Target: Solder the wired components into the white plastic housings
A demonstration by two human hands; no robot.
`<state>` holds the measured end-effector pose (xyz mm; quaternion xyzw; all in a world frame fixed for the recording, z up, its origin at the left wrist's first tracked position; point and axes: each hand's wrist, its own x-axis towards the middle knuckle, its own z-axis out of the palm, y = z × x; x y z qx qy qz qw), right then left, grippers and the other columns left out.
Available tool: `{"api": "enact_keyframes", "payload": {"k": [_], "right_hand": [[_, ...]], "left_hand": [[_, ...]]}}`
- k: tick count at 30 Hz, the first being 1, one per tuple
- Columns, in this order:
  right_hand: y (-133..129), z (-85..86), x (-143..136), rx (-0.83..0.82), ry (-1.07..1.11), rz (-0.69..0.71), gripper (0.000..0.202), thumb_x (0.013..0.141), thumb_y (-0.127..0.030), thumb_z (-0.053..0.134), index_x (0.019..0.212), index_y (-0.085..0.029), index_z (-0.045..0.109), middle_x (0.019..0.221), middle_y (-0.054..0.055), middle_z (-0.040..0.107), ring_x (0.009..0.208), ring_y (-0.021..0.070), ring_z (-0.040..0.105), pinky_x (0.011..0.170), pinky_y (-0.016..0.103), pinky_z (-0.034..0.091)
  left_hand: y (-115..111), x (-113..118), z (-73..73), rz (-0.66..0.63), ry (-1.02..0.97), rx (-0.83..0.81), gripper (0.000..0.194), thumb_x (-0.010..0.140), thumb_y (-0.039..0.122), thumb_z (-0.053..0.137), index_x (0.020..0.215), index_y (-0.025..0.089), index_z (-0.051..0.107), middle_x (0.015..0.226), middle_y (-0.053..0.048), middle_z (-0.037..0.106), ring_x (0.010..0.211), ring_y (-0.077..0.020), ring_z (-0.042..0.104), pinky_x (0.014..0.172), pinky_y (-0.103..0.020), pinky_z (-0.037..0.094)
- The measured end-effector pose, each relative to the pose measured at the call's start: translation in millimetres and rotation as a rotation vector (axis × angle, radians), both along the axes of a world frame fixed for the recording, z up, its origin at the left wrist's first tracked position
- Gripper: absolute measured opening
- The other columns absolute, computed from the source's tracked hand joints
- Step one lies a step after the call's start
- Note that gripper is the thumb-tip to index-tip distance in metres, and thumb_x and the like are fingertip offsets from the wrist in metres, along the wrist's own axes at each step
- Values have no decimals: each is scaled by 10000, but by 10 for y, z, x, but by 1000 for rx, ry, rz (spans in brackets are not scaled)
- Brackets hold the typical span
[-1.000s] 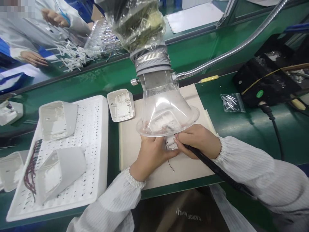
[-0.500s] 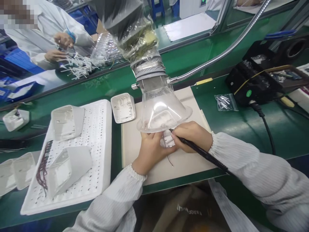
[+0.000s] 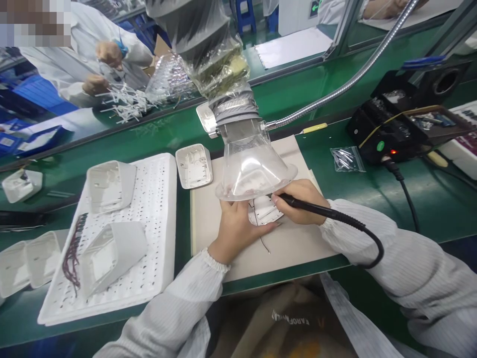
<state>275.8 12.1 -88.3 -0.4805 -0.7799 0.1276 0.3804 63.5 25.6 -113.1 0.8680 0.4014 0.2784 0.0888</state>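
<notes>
Below the clear fume hood point(image 3: 257, 171), a white plastic part point(image 3: 266, 210) rests on the beige board point(image 3: 294, 241). My left hand point(image 3: 238, 228) is at its left side, thumb stretched out to the right and fingertips partly hidden under the hood. A thin dark wire point(image 3: 263, 242) trails from the part past my left thumb. My right hand point(image 3: 303, 201) is closed around a black soldering iron point(image 3: 313, 206), whose tip is hidden beneath the hood's rim. Its cable loops over my right sleeve.
At left, a white foam tray point(image 3: 160, 248) bears white housings point(image 3: 128, 248) and dark red wires point(image 3: 72, 253). Another housing point(image 3: 194, 166) sits beside the hood. A black soldering station point(image 3: 372, 127) and a small bag point(image 3: 347, 159) are at right. Across the bench a person's hands point(image 3: 108, 54) work.
My right hand has shifted slightly up and the iron lies flatter, its cable now looped. My left thumb reaches out straighter. More of the white part shows. A red light glows on the station.
</notes>
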Motion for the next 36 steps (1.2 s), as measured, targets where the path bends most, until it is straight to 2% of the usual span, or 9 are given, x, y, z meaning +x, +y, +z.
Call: {"api": "enact_keyframes", "payload": {"k": [6, 9, 12, 15, 18, 22, 25, 28, 36], "right_hand": [[2, -31, 27, 89, 23, 32, 155, 888, -234, 545, 777, -185, 642, 686, 7, 703, 652, 144, 675, 640, 238, 500], [12, -7, 81, 128, 27, 90, 134, 902, -244, 547, 801, -195, 622, 680, -8, 689, 627, 133, 659, 604, 234, 490], [15, 58, 150, 228, 14, 184, 103, 913, -225, 536, 827, -211, 590, 671, -13, 664, 587, 128, 626, 566, 248, 480], [2, 137, 205, 268, 12, 223, 80, 917, -214, 533, 851, -238, 572, 674, -5, 660, 600, 149, 634, 567, 281, 498], [-15, 184, 210, 176, 30, 233, 75, 919, -234, 548, 853, -259, 572, 675, -4, 670, 592, 157, 647, 552, 298, 507], [-17, 182, 135, 87, 4, 286, 68, 912, -209, 583, 860, -254, 587, 690, -6, 685, 594, 148, 656, 554, 286, 514], [-8, 170, 74, 69, -50, 315, 87, 918, -192, 581, 850, -244, 598, 682, -5, 680, 595, 144, 651, 557, 278, 510], [-1, 171, 52, 48, -70, 341, 96, 926, -175, 574, 851, -228, 604, 677, -8, 673, 594, 132, 644, 550, 262, 499], [0, 158, 71, 24, -100, 398, 84, 946, -164, 575, 878, -183, 621, 675, -19, 641, 594, 104, 613, 571, 228, 469]], "left_hand": [[47, -45, 77, -56, 31, 3, 881, 696, 660, 800, 1348, 167, 471, 1344, -214, 571, 1283, -423, 483, 1014, -588, 409], [63, -131, 198, -126, 120, -65, 755, 771, 593, 748, 1354, 184, 499, 1282, -174, 635, 1199, -402, 548, 987, -563, 422], [53, -239, 290, -135, 200, -115, 645, 813, 532, 695, 1336, 186, 544, 1183, -152, 694, 1094, -383, 588, 952, -554, 429], [50, -327, 320, -131, 221, -133, 642, 793, 451, 719, 1356, 196, 546, 1154, -143, 706, 1101, -395, 565, 948, -577, 423], [76, -371, 293, -141, 143, -115, 755, 776, 417, 769, 1439, 217, 469, 1318, -154, 625, 1238, -413, 497, 1006, -601, 415], [117, -356, 185, -168, -34, -146, 890, 811, 475, 776, 1530, 225, 316, 1561, -189, 364, 1442, -377, 362, 1133, -565, 389], [123, -307, 92, -178, -62, -240, 946, 803, 544, 770, 1544, 227, 273, 1543, -186, 396, 1444, -349, 392, 1143, -526, 413], [112, -257, 37, -127, -64, -239, 976, 763, 606, 777, 1527, 218, 309, 1502, -193, 449, 1403, -372, 440, 1118, -548, 437], [103, -209, 30, -145, -81, -241, 918, 791, 618, 745, 1507, 216, 332, 1506, -196, 439, 1402, -369, 429, 1110, -559, 433]]}}
